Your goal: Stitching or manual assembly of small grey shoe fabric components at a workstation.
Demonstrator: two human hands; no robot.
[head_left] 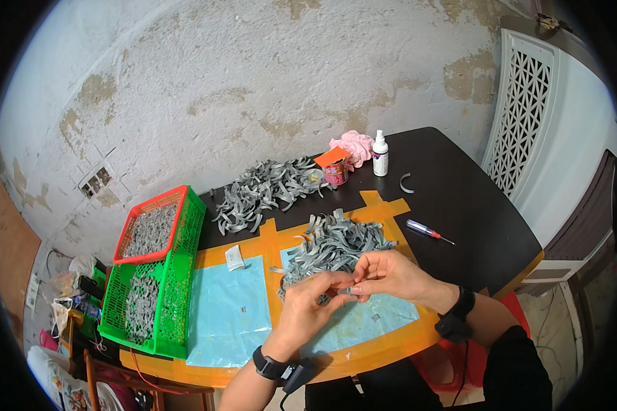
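Note:
My left hand [304, 309] and my right hand [399, 277] meet over the blue sheet [349, 327] at the front of the table. Fingers of both are pinched around a small grey strip [347, 291], whose ends are partly hidden by the fingertips. Just beyond my hands rises a heap of curved grey strips [332, 240], some of them overlapping the sheet. A tiny dark piece [376, 317] lies on the sheet near my right wrist.
At the left, a red basket [120, 250] rests on a green basket [159, 322], both with small grey pieces. Another strip heap [260, 188] lies behind. A screwdriver [428, 231], white spray bottle [380, 157], tin [334, 172], pink cloth [355, 145] and white packet [234, 257] stand around.

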